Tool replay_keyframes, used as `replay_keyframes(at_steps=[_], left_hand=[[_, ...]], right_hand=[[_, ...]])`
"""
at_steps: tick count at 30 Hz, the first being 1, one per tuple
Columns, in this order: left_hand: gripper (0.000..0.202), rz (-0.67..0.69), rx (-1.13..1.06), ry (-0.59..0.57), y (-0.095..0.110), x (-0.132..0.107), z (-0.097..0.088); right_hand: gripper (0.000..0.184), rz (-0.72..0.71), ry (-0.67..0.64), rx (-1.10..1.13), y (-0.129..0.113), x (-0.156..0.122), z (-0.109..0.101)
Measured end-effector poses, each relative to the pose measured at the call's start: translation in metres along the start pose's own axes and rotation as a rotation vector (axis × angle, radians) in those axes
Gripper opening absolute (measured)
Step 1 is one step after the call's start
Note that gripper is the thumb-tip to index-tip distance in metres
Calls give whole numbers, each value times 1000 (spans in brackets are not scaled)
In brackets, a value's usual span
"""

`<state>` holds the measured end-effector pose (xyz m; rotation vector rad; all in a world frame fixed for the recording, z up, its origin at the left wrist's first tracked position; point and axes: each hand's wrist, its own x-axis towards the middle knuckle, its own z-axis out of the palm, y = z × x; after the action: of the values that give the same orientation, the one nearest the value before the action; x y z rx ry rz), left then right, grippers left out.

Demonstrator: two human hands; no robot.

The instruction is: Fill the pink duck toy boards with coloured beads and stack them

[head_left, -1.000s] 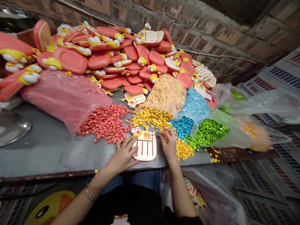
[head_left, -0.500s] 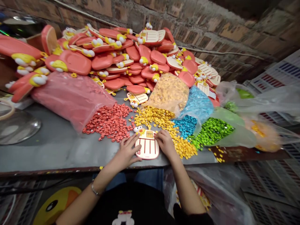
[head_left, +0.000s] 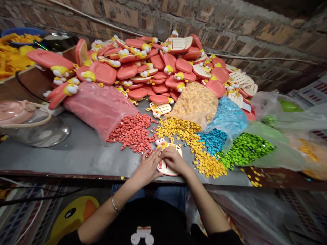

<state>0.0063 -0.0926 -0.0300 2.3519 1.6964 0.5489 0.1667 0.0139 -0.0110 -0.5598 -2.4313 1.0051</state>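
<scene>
**Board:** pink-orange plastic board with duck head (head_left: 165, 169), near the counter's (head_left: 71, 156) front edge, mostly covered by hands.
**Right hand (head_left: 173, 160):** lying across the board, bent down onto it.
**Left hand (head_left: 146, 166):** against the board's left side, touching it.
**Grip:** neither clenched; firm hold hard to judge.
**Beside:** loose red beads (head_left: 133, 132) left; loose yellow beads (head_left: 209, 165) right.
**Behind:** heap of similar boards (head_left: 143, 71).

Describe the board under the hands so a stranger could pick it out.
By the grey metal table's front edge, below the heap of coral duck-headed boards, lies a cream-faced board with red lines. Only it sits under the left hand and right hand.
</scene>
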Motion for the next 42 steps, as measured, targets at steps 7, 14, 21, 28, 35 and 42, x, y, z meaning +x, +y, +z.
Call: replay_keyframes(at_steps=[7,14,21,28,35,42], left_hand=[[65,-35,-12,53,3,-9,3],[59,-48,-70,46,0,-8,0],[63,-39,-82,70,-2,-8,1],[55,-29,-63,97,-1,-9,-1],[53,-28,-17,126,2,-8,-2],[46,-46,-12,116,3,-6,-3]], right_hand=[[16,167,250,-66,0,37,-20],[16,439,-141,-702,-15,104,1],[31,583,-227,-762,-34,119,14],[22,342,19,-455,-27,82,-7],[11,353,563,-8,7,-24,-39],[13,311,504,-261,16,-37,-16]])
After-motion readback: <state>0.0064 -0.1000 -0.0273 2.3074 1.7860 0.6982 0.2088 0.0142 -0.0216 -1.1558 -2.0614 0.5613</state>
